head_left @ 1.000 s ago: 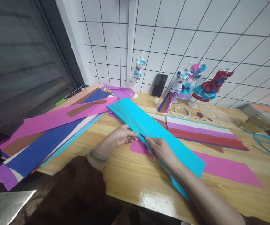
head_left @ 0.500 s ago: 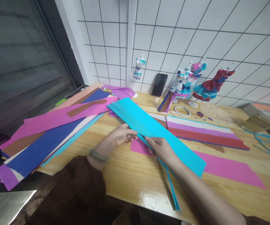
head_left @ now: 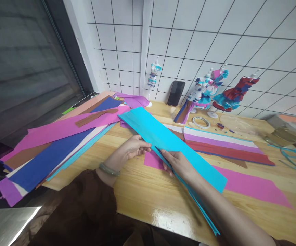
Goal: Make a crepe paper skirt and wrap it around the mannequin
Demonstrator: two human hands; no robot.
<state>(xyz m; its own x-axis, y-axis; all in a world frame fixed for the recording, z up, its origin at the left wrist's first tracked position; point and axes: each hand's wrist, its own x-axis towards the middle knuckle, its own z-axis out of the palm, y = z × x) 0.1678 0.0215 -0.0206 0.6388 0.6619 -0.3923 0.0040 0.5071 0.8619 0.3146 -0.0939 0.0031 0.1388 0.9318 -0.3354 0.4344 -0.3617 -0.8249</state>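
A long folded sheet of turquoise crepe paper [head_left: 148, 128] lies slantwise across the table in front of me. My left hand [head_left: 137, 147] pinches its near edge between thumb and fingertips, with a bangle on that wrist. Just to the right, my right hand [head_left: 175, 162] is closed on a narrow turquoise strip [head_left: 201, 208] that is partly parted from the sheet along that edge. The strip's loose end hangs toward the table's front edge. Under both lies a pink sheet [head_left: 258, 186], showing on either side of the turquoise one.
Stacked coloured sheets [head_left: 52, 164] cover the left side. Behind stand small dressed mannequins [head_left: 236, 94], a phone [head_left: 176, 93] leaning on the tiled wall, and a tape roll [head_left: 201, 122]. Layered strips [head_left: 227, 147] lie behind the turquoise sheet; blue cord [head_left: 295, 157] is at far right.
The strip's loose end has swung to the right, closer to my right forearm. Both hands keep nearly the same place on the paper edge, and the view has shifted slightly.
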